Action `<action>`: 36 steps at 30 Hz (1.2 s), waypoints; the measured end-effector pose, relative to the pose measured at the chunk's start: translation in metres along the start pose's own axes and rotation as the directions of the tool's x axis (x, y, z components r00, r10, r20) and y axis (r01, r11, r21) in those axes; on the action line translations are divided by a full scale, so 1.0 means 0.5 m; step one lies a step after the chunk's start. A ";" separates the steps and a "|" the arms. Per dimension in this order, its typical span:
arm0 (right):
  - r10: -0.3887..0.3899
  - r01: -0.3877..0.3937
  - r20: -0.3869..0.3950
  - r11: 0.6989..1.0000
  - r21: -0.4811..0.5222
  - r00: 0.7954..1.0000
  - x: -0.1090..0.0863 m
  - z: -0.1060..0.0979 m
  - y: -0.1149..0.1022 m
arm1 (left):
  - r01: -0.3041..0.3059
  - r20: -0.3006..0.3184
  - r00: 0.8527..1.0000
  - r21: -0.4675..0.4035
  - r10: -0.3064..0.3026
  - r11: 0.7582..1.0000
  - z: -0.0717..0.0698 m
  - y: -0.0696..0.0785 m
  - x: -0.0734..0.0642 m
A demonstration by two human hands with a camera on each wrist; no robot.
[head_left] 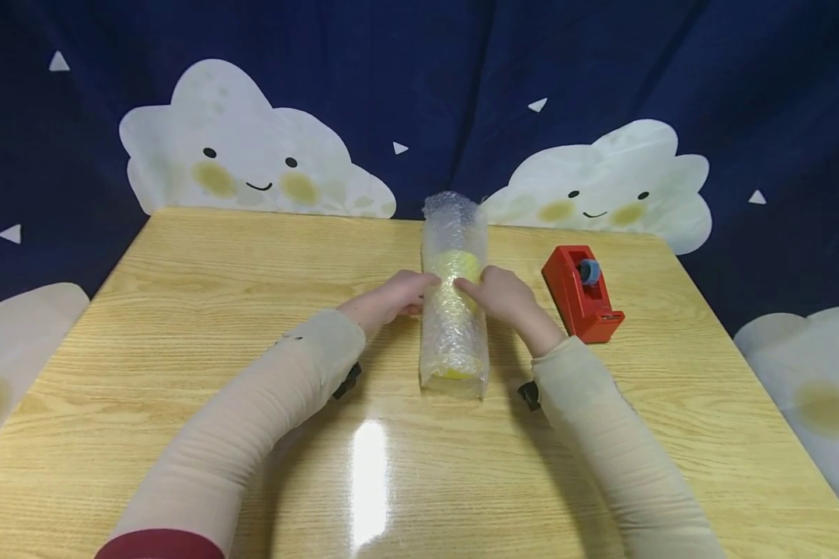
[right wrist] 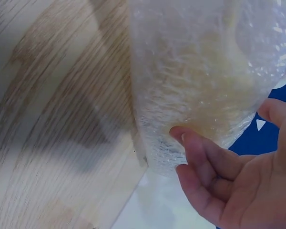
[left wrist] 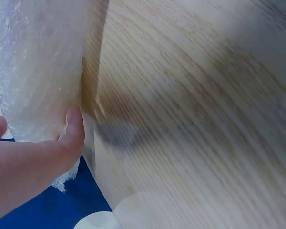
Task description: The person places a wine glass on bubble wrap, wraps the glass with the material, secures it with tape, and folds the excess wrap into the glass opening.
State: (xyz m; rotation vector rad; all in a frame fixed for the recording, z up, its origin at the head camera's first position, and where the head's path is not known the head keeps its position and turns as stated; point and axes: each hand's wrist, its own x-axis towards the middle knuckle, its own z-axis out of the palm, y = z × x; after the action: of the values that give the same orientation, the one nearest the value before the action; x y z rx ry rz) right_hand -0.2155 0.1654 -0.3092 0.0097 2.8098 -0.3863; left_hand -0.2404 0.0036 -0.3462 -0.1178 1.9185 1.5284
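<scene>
In the head view, a long bundle of clear bubble wrap lies lengthwise on the table. Something yellow shows through it; the wrap hides what kind of thing it is. My left hand holds the bundle's left side, thumb on top. Opposite it, my right hand grips the right side with the thumb over the top. The left wrist view has a left finger against the bubble wrap. Bent right fingers touch the bundle's side in the right wrist view.
A red tape dispenser with a blue-cored roll stands to the right of my right hand. Behind the wooden table hangs a dark blue cloth with white clouds. The bundle's far end reaches the table's back edge.
</scene>
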 end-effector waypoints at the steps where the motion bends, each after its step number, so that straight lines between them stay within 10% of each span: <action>1: 0.004 -0.004 0.002 1.000 -0.003 1.000 0.000 0.000 0.000 | 0.001 0.000 1.000 -0.010 -0.001 1.000 0.000 0.000 0.000; 36: 0.025 -0.027 -0.034 0.998 -0.054 0.999 -0.012 -0.016 -0.001 | -0.075 0.007 0.997 0.067 0.074 0.995 0.013 -0.001 -0.003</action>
State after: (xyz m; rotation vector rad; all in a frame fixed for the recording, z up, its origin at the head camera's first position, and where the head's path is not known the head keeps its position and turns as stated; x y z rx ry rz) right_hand -0.2123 0.1672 -0.2998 0.0413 2.8487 -0.3055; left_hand -0.2361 0.0089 -0.3462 -0.0133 1.9885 1.5089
